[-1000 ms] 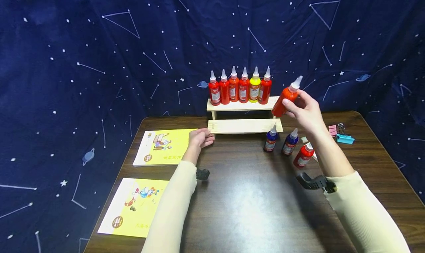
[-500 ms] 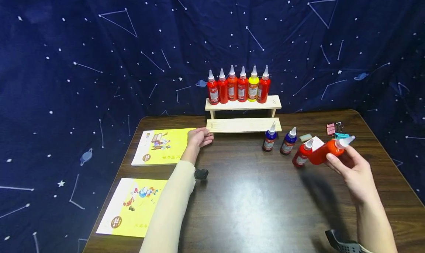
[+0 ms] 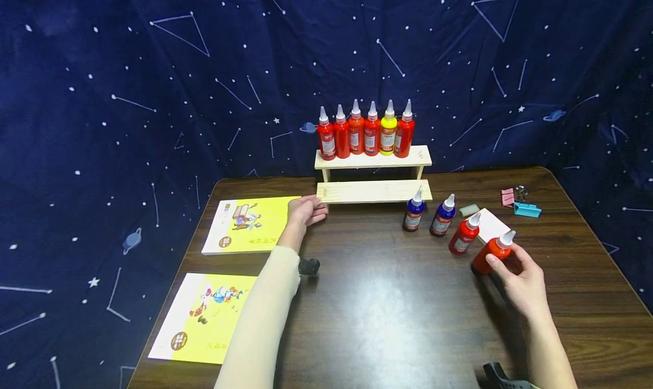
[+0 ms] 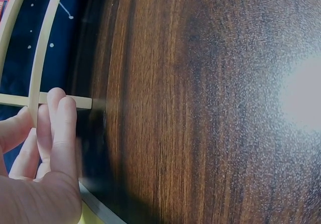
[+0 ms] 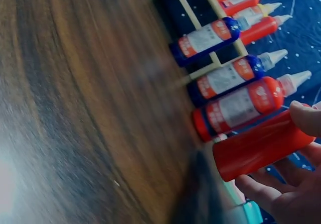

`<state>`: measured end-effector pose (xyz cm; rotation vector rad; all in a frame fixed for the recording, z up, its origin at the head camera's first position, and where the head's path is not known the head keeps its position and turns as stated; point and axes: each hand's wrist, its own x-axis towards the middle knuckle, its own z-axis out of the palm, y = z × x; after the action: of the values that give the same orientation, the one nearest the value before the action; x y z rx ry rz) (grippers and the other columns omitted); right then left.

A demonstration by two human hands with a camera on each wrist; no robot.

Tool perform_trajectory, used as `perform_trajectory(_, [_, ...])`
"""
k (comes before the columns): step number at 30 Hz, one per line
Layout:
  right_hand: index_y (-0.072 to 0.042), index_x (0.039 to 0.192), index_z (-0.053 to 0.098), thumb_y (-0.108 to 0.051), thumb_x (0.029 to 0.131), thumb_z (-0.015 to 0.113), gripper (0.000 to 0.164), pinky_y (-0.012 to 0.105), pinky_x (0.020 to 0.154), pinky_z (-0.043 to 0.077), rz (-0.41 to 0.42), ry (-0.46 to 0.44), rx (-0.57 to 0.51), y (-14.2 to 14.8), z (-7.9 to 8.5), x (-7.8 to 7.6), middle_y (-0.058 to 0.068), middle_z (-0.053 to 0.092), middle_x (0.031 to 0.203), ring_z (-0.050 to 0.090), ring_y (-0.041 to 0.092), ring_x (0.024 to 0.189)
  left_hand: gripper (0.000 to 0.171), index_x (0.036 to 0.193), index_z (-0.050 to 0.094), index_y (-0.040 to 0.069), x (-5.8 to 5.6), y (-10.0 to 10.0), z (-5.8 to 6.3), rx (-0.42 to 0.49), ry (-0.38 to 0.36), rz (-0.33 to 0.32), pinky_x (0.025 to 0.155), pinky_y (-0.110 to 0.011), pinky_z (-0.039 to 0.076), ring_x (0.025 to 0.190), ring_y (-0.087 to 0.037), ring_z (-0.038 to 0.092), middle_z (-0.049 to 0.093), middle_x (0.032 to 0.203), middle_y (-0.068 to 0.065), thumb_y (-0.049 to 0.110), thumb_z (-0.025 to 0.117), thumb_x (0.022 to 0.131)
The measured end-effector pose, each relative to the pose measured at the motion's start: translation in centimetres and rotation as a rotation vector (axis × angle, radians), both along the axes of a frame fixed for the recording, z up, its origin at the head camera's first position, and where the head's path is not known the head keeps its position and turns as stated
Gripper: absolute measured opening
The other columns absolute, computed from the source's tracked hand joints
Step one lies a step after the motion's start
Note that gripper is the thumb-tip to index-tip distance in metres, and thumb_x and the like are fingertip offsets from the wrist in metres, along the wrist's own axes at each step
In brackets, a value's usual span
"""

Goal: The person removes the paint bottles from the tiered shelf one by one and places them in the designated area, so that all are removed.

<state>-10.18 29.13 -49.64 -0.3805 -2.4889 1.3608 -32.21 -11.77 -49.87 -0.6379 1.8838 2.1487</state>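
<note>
My right hand (image 3: 525,284) grips a red paint bottle (image 3: 492,257) with a white pointed nozzle, low over the right of the table. In the right wrist view its base (image 5: 220,161) is near the tabletop. Beside it stand another red bottle (image 3: 463,239) and two blue bottles (image 3: 441,221), in a slanting row toward the shelf. My left hand (image 3: 304,210) pinches the left end of the lower board of a two-step wooden shelf (image 3: 374,191); thumb and fingers are around the board (image 4: 36,83) in the left wrist view. Several red bottles (image 3: 342,139) and a yellow one (image 3: 388,137) stand on the upper step.
Two yellow picture books (image 3: 255,222) lie at the left. Behind the bottles at the right are a white card (image 3: 492,224), a small pale block (image 3: 470,210) and binder clips (image 3: 527,210). A dark blue starry cloth (image 3: 255,54) hangs behind the table.
My right hand has carried the red bottle from beside the upper shelf rightward and down to the end of the slanting row, turning it more upright. The left hand stays at the shelf.
</note>
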Motion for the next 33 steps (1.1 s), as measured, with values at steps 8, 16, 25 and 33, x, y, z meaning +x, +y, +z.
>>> perform_trajectory(8, [0.005,0.131,0.050,-0.018,0.090,0.068,0.050,-0.002,0.072,0.039,-0.047,0.001,-0.044,-0.8,-0.8,-0.6,0.029,0.057,0.121,0.043,-0.017,0.083,0.030,0.123,0.061,0.001,-0.2,0.0,0.0,0.000,-0.004,-0.007,0.073,-0.034,0.060,0.079,-0.022,0.072,0.071,0.098,-0.017,0.006,0.060,0.093])
perform_trajectory(16, [0.004,0.134,0.048,-0.020,0.091,0.067,0.053,-0.002,0.073,0.037,-0.030,-0.029,-0.043,-0.8,-0.8,-0.7,0.030,0.057,0.123,0.042,-0.016,0.085,0.031,0.124,0.060,0.000,-0.1,-0.1,0.1,-0.004,0.002,-0.009,0.070,-0.033,0.060,0.074,-0.019,0.072,0.070,0.090,-0.013,0.005,0.059,0.093])
perform_trajectory(25, [-0.003,0.143,0.041,-0.017,0.086,0.072,0.066,0.006,0.086,0.046,-0.054,-0.002,-0.056,-0.8,1.0,-0.3,0.023,0.052,0.133,0.055,0.022,0.111,0.032,0.124,0.060,0.000,0.1,-0.1,-0.2,0.002,-0.003,-0.011,0.071,-0.034,0.060,0.070,-0.018,0.071,0.070,0.086,-0.011,0.005,0.059,0.093])
perform_trajectory(33, [-0.018,0.132,0.059,-0.005,0.077,0.079,0.060,0.015,0.096,0.046,-0.202,0.474,0.019,-2.8,6.4,-1.4,0.006,0.060,0.127,0.055,0.004,0.111,0.031,0.124,0.060,0.001,0.0,-0.1,-0.1,-0.009,0.009,-0.013,0.073,-0.034,0.060,0.077,-0.021,0.072,0.070,0.096,-0.016,0.006,0.059,0.093])
